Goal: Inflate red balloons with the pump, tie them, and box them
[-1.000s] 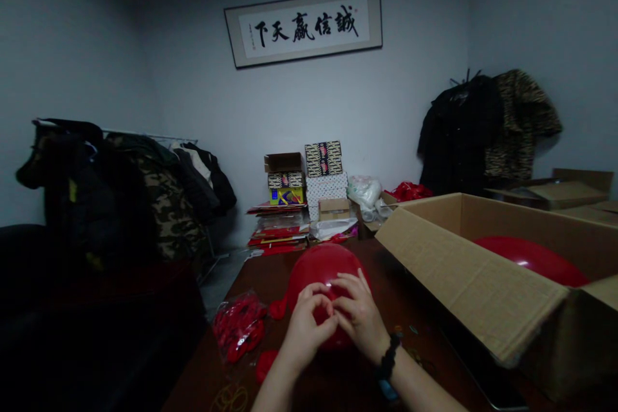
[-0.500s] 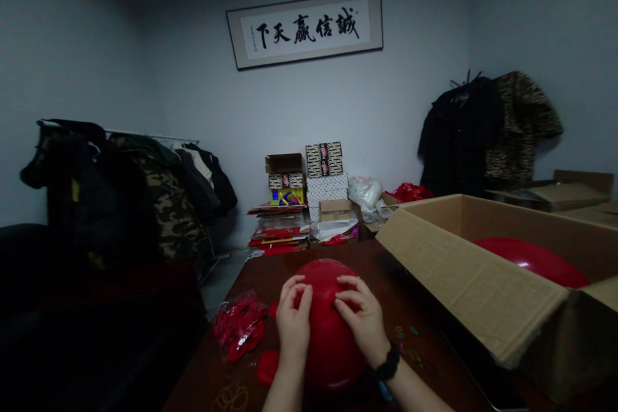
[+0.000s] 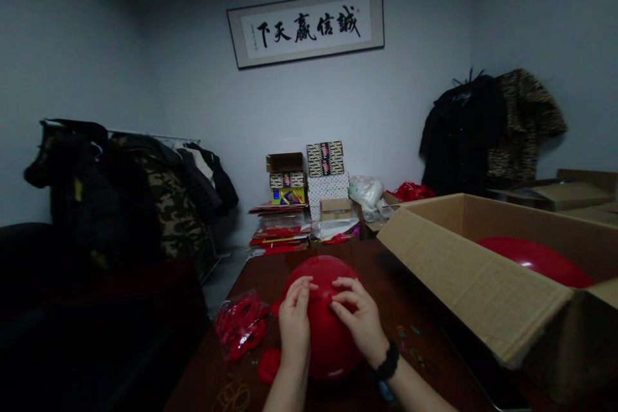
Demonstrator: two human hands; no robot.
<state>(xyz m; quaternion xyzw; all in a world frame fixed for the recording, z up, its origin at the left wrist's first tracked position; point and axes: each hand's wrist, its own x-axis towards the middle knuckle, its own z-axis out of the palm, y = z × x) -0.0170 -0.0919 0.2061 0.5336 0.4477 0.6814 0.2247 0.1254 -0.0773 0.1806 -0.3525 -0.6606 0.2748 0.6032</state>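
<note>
An inflated red balloon (image 3: 333, 344) rests over the dark wooden table in front of me. My left hand (image 3: 295, 312) is at its left upper side, thumb and fingers pinched together at the balloon's tied-looking neck area. From the right, my right hand (image 3: 355, 315) pinches close to the same spot, with a black band (image 3: 389, 360) around the wrist. The fingertips of both hands are a short gap apart, and the small part of the balloon between them is hard to make out.
Left of the balloon lie a clear bag of red balloons (image 3: 241, 328), a loose red piece (image 3: 269, 365) and rubber bands (image 3: 232, 396). On the right are small coloured bands (image 3: 415, 355), a phone (image 3: 497, 386) and an open cardboard box (image 3: 473, 277) holding another red balloon (image 3: 531, 261).
My fingertips have come slightly closer together at the top of the balloon. The balloon has shifted a little up and to the left; the surroundings are otherwise the same.
</note>
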